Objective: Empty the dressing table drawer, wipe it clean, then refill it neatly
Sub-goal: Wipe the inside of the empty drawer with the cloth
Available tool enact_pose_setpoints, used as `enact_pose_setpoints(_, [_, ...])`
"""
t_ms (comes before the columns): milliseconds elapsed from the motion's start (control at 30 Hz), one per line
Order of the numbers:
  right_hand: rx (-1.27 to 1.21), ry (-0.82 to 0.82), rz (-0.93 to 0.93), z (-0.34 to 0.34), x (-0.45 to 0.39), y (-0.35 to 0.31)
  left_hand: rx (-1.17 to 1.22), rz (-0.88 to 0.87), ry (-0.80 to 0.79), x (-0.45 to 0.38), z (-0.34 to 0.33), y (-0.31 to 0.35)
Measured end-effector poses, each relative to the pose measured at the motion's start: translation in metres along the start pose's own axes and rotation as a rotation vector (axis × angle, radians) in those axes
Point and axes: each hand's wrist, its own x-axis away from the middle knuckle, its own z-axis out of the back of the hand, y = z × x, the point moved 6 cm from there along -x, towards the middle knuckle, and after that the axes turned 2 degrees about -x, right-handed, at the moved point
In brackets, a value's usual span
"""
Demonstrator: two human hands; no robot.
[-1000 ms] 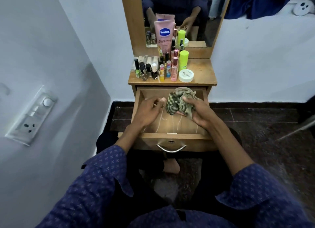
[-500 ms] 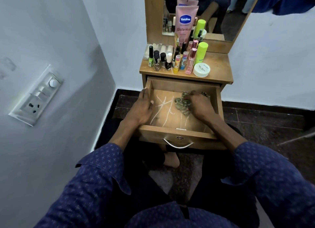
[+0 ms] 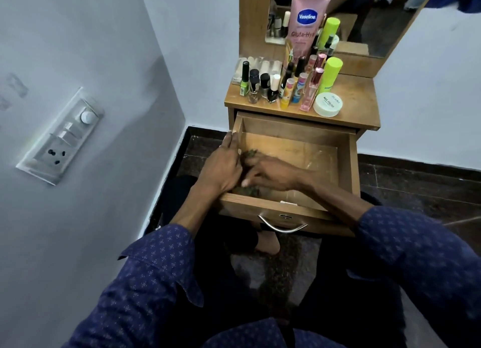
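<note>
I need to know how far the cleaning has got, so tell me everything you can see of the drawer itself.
The drawer is light brown wood-look board, pulled well out from under the tabletop. A curved metal handle and a small lock sit on its front. No toiletries remain inside. The left hand grips its left wall, while the right hand presses a greenish cloth onto the floor near the front left corner.

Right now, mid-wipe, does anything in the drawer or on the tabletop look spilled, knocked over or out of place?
Nothing stands out. The drawer is open and empty apart from the cloth under the right hand; the left hand rests at its left wall. The bottles and the white jar stand upright on the tabletop; nothing looks spilled.
</note>
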Motion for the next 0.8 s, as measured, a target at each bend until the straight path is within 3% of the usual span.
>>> enact_pose_setpoints(167, [-0.026,-0.074,0.066,-0.021,0.004,-0.001,-0.014,0.024,0.002,0.003,-0.002,0.001])
enact_pose_setpoints(300, [0.136,0.019,0.085,-0.004,0.012,-0.003,0.015,0.023,-0.032,0.006,-0.007,0.005])
enact_pose_setpoints(433, [0.233,0.251,-0.190,0.046,-0.002,0.021,0.029,0.009,-0.054,0.007,-0.007,0.007])
enact_pose_setpoints(533, [0.249,0.310,-0.341,0.053,-0.014,0.032,-0.032,-0.034,-0.056,0.006,-0.004,0.011])
enact_pose_setpoints(600, [0.214,0.268,-0.337,0.042,-0.010,0.021,-0.015,-0.052,-0.055,0.005,-0.005,0.012])
enact_pose_setpoints(700, [0.111,0.075,-0.216,0.006,0.005,-0.001,-0.010,-0.068,-0.034,0.003,-0.004,0.011])
enact_pose_setpoints(800, [0.080,-0.064,-0.080,-0.040,0.015,0.036,-0.026,-0.089,-0.037,0.002,-0.007,0.009])
